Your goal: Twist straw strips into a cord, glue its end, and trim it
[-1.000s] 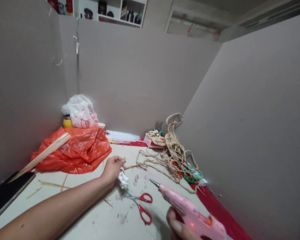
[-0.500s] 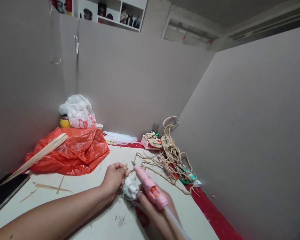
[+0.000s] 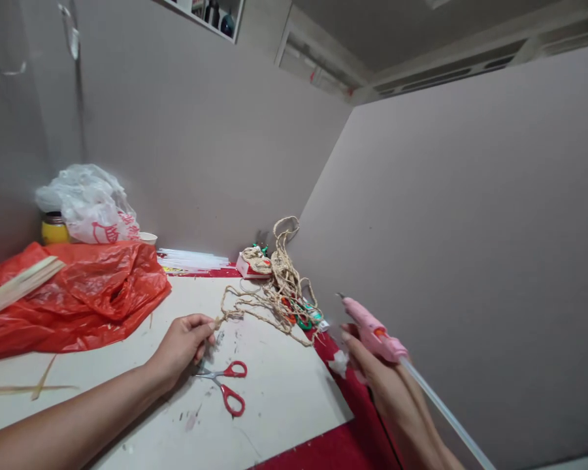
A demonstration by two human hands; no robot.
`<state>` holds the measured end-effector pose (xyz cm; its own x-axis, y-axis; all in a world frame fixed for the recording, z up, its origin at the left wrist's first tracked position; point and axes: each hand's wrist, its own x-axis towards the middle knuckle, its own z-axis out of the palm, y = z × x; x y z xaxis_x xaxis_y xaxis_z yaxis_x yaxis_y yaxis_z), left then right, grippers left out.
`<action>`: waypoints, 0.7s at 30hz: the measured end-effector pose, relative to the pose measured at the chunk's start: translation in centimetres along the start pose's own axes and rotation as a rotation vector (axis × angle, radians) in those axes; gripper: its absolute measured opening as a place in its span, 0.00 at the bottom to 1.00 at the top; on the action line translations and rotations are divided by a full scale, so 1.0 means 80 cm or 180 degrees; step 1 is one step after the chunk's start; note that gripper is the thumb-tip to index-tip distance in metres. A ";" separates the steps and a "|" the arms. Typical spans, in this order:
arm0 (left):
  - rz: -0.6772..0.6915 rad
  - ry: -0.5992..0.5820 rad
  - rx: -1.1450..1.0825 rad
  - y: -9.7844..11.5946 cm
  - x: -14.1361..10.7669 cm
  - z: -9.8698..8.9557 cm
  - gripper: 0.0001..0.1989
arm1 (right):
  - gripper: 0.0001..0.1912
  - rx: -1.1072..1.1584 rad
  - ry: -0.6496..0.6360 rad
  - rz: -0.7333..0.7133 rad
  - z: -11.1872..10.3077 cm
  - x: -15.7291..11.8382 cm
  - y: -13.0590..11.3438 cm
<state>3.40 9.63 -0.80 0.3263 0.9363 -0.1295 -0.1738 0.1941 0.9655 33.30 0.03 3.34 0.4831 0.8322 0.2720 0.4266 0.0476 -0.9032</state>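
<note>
My left hand (image 3: 191, 339), at the middle of the white board, pinches the end of a braided straw cord (image 3: 235, 314) between thumb and fingers. Red-handled scissors (image 3: 230, 385) lie just below that hand, their blades partly hidden by it. To the right, over the red strip, my right hand (image 3: 379, 372) grips a pink glue gun (image 3: 372, 329) with its nozzle pointing up and left. A long translucent glue stick (image 3: 445, 411) juts from the gun's back end. White crumpled tissue (image 3: 340, 363) shows beside the right hand; whether the fingers hold it I cannot tell.
A tangle of braided cord (image 3: 288, 281) is heaped near the wall. Glue sticks (image 3: 193, 259) lie at the back beside a small box (image 3: 252, 264). A red plastic bag (image 3: 93, 287) with straw strips (image 3: 22, 284) on it lies left, before a white bag (image 3: 93, 202) and yellow jar (image 3: 55, 228).
My right hand has moved right with the glue gun, away from my left hand. White tissue has shifted right too, uncovering the scissors. The view has turned right.
</note>
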 end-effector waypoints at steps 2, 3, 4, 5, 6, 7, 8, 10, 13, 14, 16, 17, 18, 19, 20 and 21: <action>-0.0040 -0.0195 0.0051 0.002 -0.005 0.003 0.13 | 0.30 0.0411 -0.0360 0.0239 0.046 -0.016 -0.015; -0.0053 -0.0279 0.0082 0.003 -0.006 0.005 0.13 | 0.27 0.0547 -0.0616 0.0357 0.070 -0.023 -0.023; -0.0057 -0.0352 0.0115 0.004 -0.008 0.006 0.13 | 0.24 0.0658 -0.0876 0.0452 0.093 -0.030 -0.029; -0.0053 -0.0412 0.0152 0.005 -0.009 0.007 0.14 | 0.23 0.0767 -0.1114 0.0500 0.114 -0.035 -0.035; -0.0046 -0.0463 0.0193 0.005 -0.009 0.007 0.14 | 0.23 0.0882 -0.1356 0.0539 0.133 -0.038 -0.039; -0.0040 -0.0506 0.0226 0.005 -0.010 0.008 0.14 | 0.22 0.1014 -0.1558 0.0574 0.150 -0.040 -0.041; -0.0039 -0.0543 0.0244 0.005 -0.009 0.007 0.14 | 0.22 0.1158 -0.1696 0.0626 0.163 -0.041 -0.042; -0.0029 -0.0627 0.0221 0.003 -0.008 0.006 0.15 | 0.20 0.1395 -0.1889 0.0739 0.181 -0.040 -0.041; -0.0021 -0.0709 0.0162 0.001 -0.005 0.004 0.15 | 0.17 0.1476 -0.2093 0.0763 0.192 -0.033 -0.037; -0.0025 -0.0704 0.0167 0.001 -0.004 0.003 0.15 | 0.16 0.1419 -0.2128 0.0730 0.193 -0.030 -0.035; -0.0047 -0.0654 0.0205 0.000 -0.002 0.002 0.16 | 0.15 0.1222 -0.2163 0.0687 0.194 -0.024 -0.034; -0.0060 -0.0630 0.0227 0.000 -0.002 0.002 0.16 | 0.15 0.1099 -0.2173 0.0676 0.194 -0.022 -0.033; -0.0072 -0.0610 0.0240 0.000 -0.002 0.001 0.16 | 0.15 0.0988 -0.2209 0.0656 0.194 -0.019 -0.033; -0.0085 -0.0605 0.0248 -0.001 -0.001 0.001 0.17 | 0.14 0.0896 -0.2251 0.0630 0.194 -0.018 -0.033; -0.0095 -0.0609 0.0251 -0.001 -0.001 0.001 0.17 | 0.14 0.0834 -0.2299 0.0595 0.194 -0.016 -0.033; -0.0090 -0.0626 0.0249 -0.001 0.000 0.000 0.17 | 0.14 0.0821 -0.2339 0.0556 0.194 -0.015 -0.033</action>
<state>3.45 9.56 -0.89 0.5063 0.8543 -0.1175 -0.0918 0.1889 0.9777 19.71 7.47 0.22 -0.1393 0.9864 -0.0878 0.1575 -0.0654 -0.9853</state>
